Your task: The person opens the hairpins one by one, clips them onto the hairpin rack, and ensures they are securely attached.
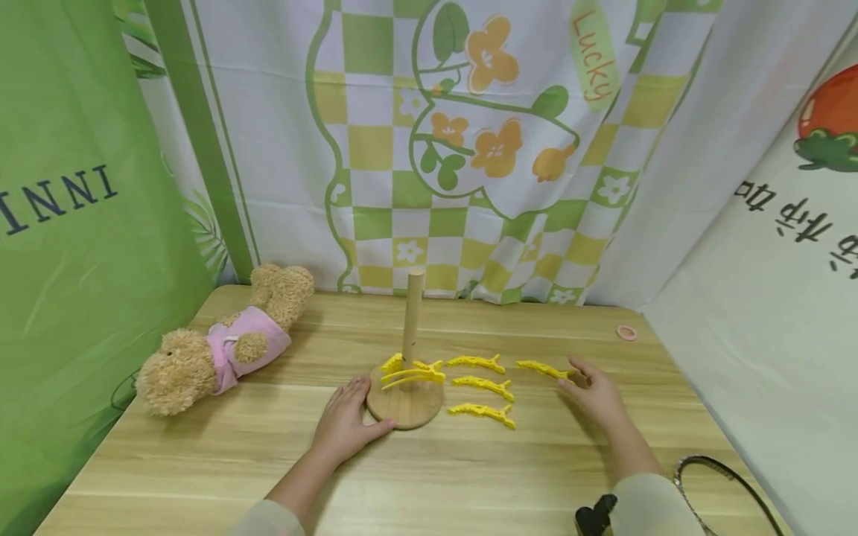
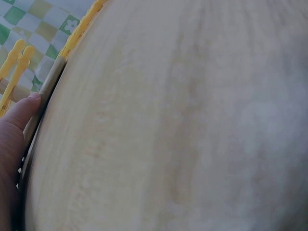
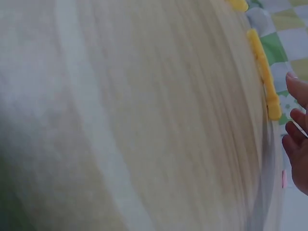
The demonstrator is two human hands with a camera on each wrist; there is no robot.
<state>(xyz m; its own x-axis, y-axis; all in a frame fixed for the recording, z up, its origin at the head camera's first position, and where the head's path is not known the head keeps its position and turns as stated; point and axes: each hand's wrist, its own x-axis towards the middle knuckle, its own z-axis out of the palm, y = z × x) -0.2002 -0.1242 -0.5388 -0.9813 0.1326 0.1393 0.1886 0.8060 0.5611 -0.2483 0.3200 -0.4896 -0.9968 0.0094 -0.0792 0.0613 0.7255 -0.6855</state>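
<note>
The stand point(image 1: 404, 415) is upright, its post point(image 1: 412, 313) rising from a round base, and the work with it looks partly done. The left hand point(image 1: 344, 420) grips the base's rim at the stand's near left, thumb along the front edge and fingers along the side. The right hand point(image 1: 593, 394), well to the stand's right, has its thumb and forefinger apart around one end of the outer clip point(image 1: 539, 368); I cannot tell whether they touch it. Yellow pieces point(image 1: 432, 370) sit at the foot of the post, but they overlap, so their number, and whether they bite the post or only lie against it, is unclear. Left to handle, it seems, are the outer clip and three loose clips point(image 1: 482, 386), lined up just right of the stand.

Around the stand, the table point(image 1: 201, 461) spreads on all sides and a curtain point(image 1: 369, 45) hangs behind. A bear point(image 1: 251, 339) lies to its left, out of the way. Far to its near right is a headband point(image 1: 697, 457), and far to its right a pink ring point(image 1: 628, 339). The loose clips lie between the outer clip and the stand, so they are the likeliest things to be knocked.
</note>
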